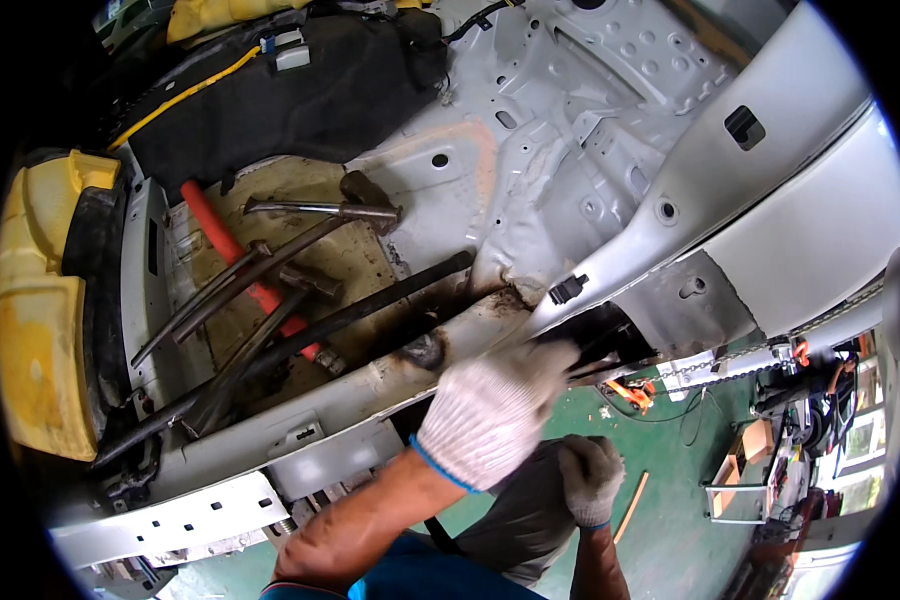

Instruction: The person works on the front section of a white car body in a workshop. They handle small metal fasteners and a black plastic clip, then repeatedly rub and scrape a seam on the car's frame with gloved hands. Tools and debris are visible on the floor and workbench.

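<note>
My left hand (492, 408), in a white knit glove with a blue cuff, is at the car body's sill (395, 365), beside a dark cut-out (602, 338) at the foot of the pillar. Its fingers are curled and blurred. They seem closed, but what they hold is hidden; thin dark lines show just beyond them. My right hand (590, 480), also gloved, rests on my bent knee (525, 510) with its fingers lying over it and nothing in them. Around the cut-out is bare grey metal (685, 305), and brown scorch marks (510, 297) run along the inner sill.
On the floor pan lie hammers (370, 205), a long dark bar (370, 300) and a red cylindrical tool (215, 225). Black matting (300, 95) covers the far floor. Yellow foam (45, 330) stands at left. A chain (740, 352) stretches along the right; a cart (740, 490) stands behind.
</note>
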### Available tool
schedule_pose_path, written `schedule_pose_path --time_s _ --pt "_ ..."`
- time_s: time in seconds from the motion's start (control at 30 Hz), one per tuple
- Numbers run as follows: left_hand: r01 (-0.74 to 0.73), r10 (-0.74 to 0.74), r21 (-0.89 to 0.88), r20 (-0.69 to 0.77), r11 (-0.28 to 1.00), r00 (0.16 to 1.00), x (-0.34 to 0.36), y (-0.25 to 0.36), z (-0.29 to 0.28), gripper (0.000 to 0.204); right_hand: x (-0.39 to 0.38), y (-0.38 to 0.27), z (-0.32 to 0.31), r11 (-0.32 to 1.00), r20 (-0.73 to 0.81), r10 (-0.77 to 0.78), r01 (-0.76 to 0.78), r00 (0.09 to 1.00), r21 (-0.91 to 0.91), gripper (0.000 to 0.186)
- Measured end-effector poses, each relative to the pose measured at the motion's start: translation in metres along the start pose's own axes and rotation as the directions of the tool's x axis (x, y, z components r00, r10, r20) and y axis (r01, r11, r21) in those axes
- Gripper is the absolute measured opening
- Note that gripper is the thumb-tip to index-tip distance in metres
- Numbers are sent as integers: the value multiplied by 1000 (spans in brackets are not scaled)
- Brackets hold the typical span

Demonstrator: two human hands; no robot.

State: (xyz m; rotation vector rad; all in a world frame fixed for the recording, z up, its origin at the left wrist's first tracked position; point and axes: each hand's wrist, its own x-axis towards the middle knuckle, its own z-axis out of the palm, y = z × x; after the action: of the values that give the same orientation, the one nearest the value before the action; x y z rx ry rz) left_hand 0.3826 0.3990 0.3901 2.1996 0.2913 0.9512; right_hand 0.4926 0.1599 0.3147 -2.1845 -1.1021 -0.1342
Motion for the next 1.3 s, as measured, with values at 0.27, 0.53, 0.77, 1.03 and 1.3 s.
schedule_pose_path --time_s 0.27,0.53,0.77,1.03,1.3 --pt "240 -237 155 -37 958 971 -60 -48 71 38 7 -5 7 1000 31 -7 8 999 -20 16" --pt "251 -215 124 -248 960 945 -50 -30 71 28 5 -8 7 999 48 16 -15 999 -28 15" --pt "171 -126 232 -197 958 972 -37 -6 31 21 1 -8 5 999 37 23 -22 999 -23 16" --pt "72 -57 118 -121 990 991 -2 16 -8 20 1 -9 5 998 16 20 -19 1000 -52 13" --pt "-4 2 210 10 978 1000 26 30 -25 10 -3 -5 0 998 5 20 -19 1000 -51 14"
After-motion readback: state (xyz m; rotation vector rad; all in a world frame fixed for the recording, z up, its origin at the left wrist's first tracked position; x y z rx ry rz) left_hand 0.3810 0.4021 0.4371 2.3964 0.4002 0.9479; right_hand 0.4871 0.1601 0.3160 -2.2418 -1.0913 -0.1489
